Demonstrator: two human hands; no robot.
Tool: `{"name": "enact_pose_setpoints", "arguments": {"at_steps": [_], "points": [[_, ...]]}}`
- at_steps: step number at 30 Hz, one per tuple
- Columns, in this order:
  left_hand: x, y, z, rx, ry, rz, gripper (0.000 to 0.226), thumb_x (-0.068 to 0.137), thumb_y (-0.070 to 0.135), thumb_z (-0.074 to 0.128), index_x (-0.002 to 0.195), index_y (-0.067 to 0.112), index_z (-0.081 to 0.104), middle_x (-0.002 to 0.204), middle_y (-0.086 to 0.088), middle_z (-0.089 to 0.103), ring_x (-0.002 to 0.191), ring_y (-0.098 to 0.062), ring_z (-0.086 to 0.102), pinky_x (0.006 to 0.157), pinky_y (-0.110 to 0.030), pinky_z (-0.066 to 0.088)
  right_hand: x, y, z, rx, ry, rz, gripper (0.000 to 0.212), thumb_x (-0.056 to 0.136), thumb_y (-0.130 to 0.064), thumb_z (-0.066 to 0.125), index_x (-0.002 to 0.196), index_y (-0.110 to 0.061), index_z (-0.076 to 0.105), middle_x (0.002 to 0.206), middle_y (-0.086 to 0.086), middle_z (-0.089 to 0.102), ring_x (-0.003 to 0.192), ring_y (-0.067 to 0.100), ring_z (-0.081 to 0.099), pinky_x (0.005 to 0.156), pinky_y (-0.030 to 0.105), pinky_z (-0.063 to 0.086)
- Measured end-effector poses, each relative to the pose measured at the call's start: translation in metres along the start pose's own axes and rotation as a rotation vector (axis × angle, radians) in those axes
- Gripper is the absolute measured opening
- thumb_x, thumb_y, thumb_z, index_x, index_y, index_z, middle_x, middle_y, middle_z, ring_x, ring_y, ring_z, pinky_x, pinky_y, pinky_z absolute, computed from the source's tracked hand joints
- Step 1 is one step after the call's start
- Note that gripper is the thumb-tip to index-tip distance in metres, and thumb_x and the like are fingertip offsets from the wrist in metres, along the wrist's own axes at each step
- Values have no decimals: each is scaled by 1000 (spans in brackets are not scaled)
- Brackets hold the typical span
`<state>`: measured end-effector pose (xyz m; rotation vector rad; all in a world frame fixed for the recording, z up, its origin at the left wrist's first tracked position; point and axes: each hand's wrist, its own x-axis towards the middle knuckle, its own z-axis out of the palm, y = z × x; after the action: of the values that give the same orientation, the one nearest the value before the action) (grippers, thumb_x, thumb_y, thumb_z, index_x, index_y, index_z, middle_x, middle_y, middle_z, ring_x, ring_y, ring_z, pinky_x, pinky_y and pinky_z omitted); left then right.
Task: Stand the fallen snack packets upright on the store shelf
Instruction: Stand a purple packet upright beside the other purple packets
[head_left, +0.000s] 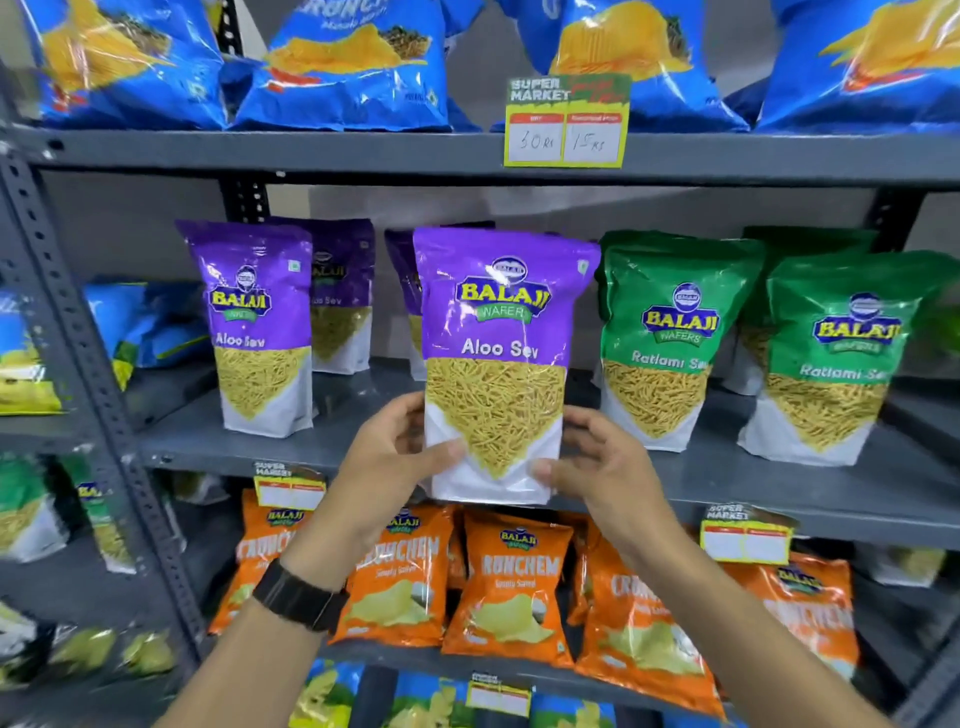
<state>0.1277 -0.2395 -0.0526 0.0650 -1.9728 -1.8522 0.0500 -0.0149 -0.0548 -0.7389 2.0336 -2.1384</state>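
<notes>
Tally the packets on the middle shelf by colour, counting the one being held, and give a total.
Purple Aloo Sev packets: 4, the held one, one at front left and two behind
Green Ratlami Sev packets: 4, two in front and two behind
Total: 8

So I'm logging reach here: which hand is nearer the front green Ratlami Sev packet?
Right. The right hand grips the purple Aloo Sev packet beside the green packet; the left hand is on the purple packet's far side.
</notes>
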Motion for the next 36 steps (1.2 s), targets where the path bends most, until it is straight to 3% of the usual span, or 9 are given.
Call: {"name": "enact_pose_setpoints", "arguments": {"at_steps": [3, 10, 16, 19, 22, 25, 30, 32, 36], "points": [[-15, 9, -1, 15, 24, 71, 53, 84, -2, 81, 130, 20, 67, 122, -1, 80, 114, -17, 75, 92, -26, 59, -8, -4, -2, -29, -22, -73, 55, 78, 2, 84, 127, -19, 67, 112, -2, 81, 100, 16, 78, 79, 26, 61], [-27, 26, 1, 30, 58, 158, 53, 82, -7, 80, 121, 27, 68, 114, 9, 82, 106, -5, 75, 85, -15, 58, -16, -16, -3, -23, -42, -135, 54, 80, 0, 84, 121, -31, 68, 114, -8, 80, 104, 13, 77, 83, 26, 61], [-14, 18, -4, 57, 20, 134, 55, 82, 0, 84, 125, 31, 66, 124, 4, 78, 112, -5, 74, 90, -19, 59, -4, -6, 2, -33, -33, -126, 53, 79, 4, 83, 118, -27, 68, 111, -5, 81, 100, 17, 78, 82, 28, 62], [11, -4, -8, 68, 5, 111, 57, 85, -5, 79, 132, 22, 62, 125, 0, 77, 112, -9, 74, 88, -18, 59, 18, 11, 7, -93, 4, -113, 53, 76, 4, 85, 114, -29, 68, 106, -7, 81, 97, 16, 78, 80, 29, 62], [48, -30, -15, 60, 7, 74, 60, 87, -13, 73, 140, 10, 56, 128, -6, 73, 117, -19, 71, 91, -23, 60, 51, 33, 18, -176, 72, -108, 56, 72, 5, 88, 107, -34, 66, 106, -3, 80, 100, 18, 77, 89, 41, 63], [86, -48, -25, 54, 3, 64, 61, 88, -18, 68, 139, 11, 54, 130, -7, 72, 121, -24, 69, 101, -31, 57, 82, 47, 36, -214, 130, -130, 59, 69, 6, 87, 105, -34, 64, 110, 0, 79, 105, 19, 75, 97, 45, 60], [123, -62, -42, 105, -6, 49, 63, 88, -23, 64, 138, 11, 50, 131, -10, 68, 120, -25, 65, 89, -17, 60, 111, 68, 63, -284, 175, -127, 58, 71, 6, 82, 103, -38, 60, 106, -9, 76, 106, 12, 73, 94, 39, 60], [127, -64, -53, 145, -39, 26, 60, 89, -22, 65, 133, 17, 52, 128, -6, 69, 111, -17, 68, 84, -14, 59, 115, 76, 69, -309, 164, -104, 55, 74, 1, 82, 107, -36, 60, 108, -11, 75, 108, 11, 71, 92, 35, 60], [132, -67, -79, 202, -59, 13, 55, 91, -12, 70, 121, 32, 58, 115, 5, 74, 101, -10, 72, 82, -17, 58, 122, 78, 79, -380, 117, -73, 52, 78, -6, 83, 117, -27, 55, 110, -8, 71, 105, 8, 67, 79, 21, 54]]}}
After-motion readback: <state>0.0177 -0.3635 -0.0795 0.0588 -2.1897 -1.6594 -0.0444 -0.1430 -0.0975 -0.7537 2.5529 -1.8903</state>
